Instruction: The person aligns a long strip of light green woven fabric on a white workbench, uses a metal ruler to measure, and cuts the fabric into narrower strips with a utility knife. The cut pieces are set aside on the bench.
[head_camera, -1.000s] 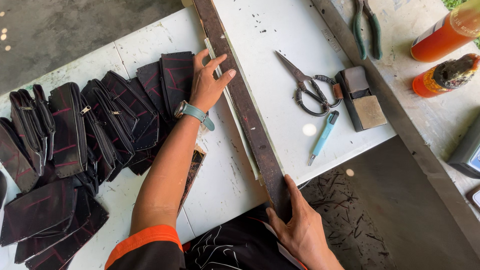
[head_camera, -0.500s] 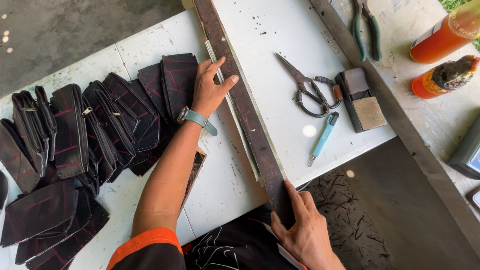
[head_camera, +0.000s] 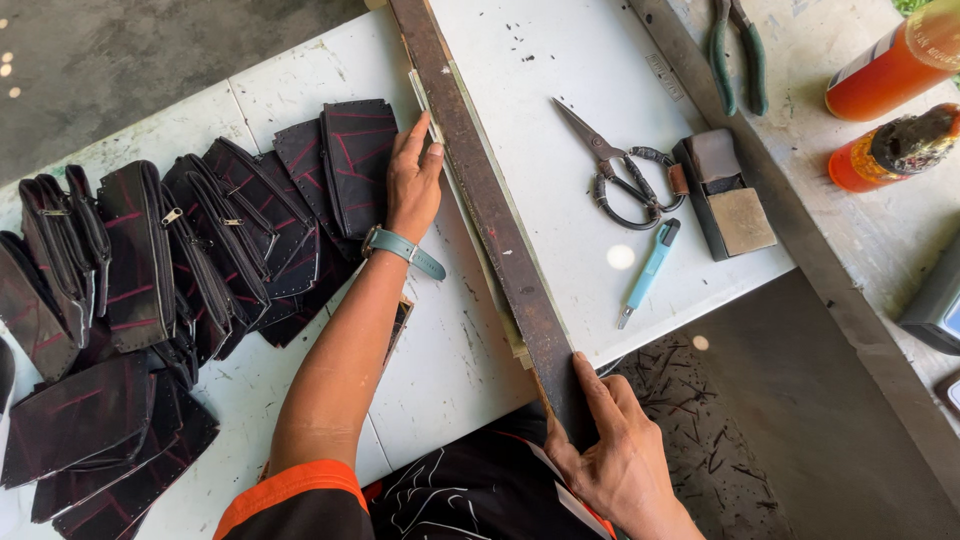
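A long dark rusty metal bar (head_camera: 490, 210) lies diagonally across the white table (head_camera: 560, 120), over a thin pale strip of material (head_camera: 480, 265). My left hand (head_camera: 412, 185) rests flat on the table against the bar's left side, fingers touching the strip's upper end; a teal watch sits on that wrist. At the table's front edge my right hand (head_camera: 610, 455) grips the bar's near end. Dark pouches with red lines (head_camera: 200, 250) lie just left of my left hand.
Scissors (head_camera: 610, 170), a light-blue utility knife (head_camera: 648, 272) and a dark block (head_camera: 725, 195) lie right of the bar. Green-handled pliers (head_camera: 735, 50) and two orange bottles (head_camera: 890, 100) sit on the far-right bench. Below the table edge is dark floor with scraps.
My left hand has shifted slightly along the bar and settled flatter on the table. My right hand keeps its grip on the bar's near end.
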